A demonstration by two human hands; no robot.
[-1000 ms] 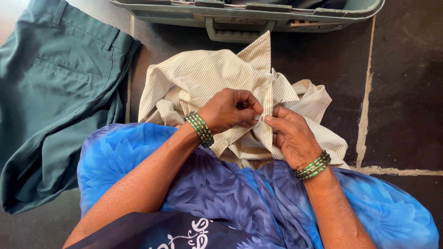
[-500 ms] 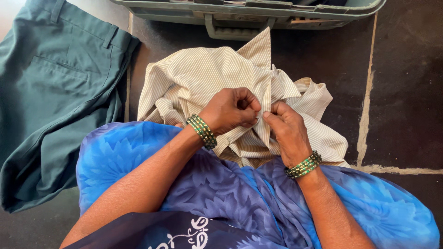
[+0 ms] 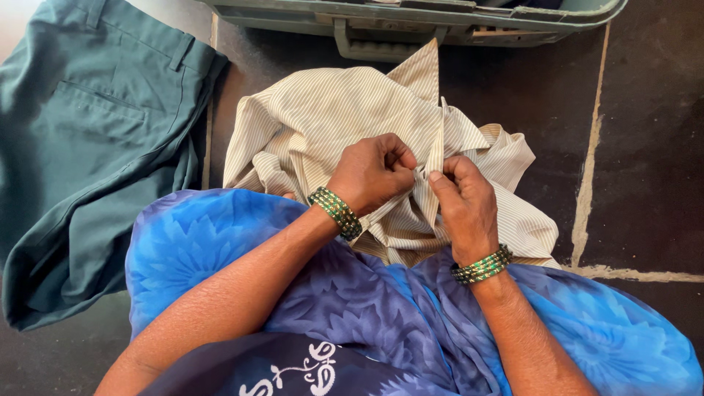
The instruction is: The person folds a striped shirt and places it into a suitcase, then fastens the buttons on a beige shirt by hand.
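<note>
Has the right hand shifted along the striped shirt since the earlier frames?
Yes. The right hand has crept up the striped shirt, toward the grey case.

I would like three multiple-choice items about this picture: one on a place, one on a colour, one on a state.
1. Where do the green trousers lie?
A. left of the striped shirt
B. inside the case
C. on the lap

2. What colour are the bangles?
A. red
B. green
C. white

3. How is the shirt?
A. folded flat
B. hanging
C. crumpled, pinched by both hands

Answers:
1 A, they lie spread on the floor to its left.
2 B, green bands circle both wrists.
3 C, the left hand and right hand grip its front edge.
</note>
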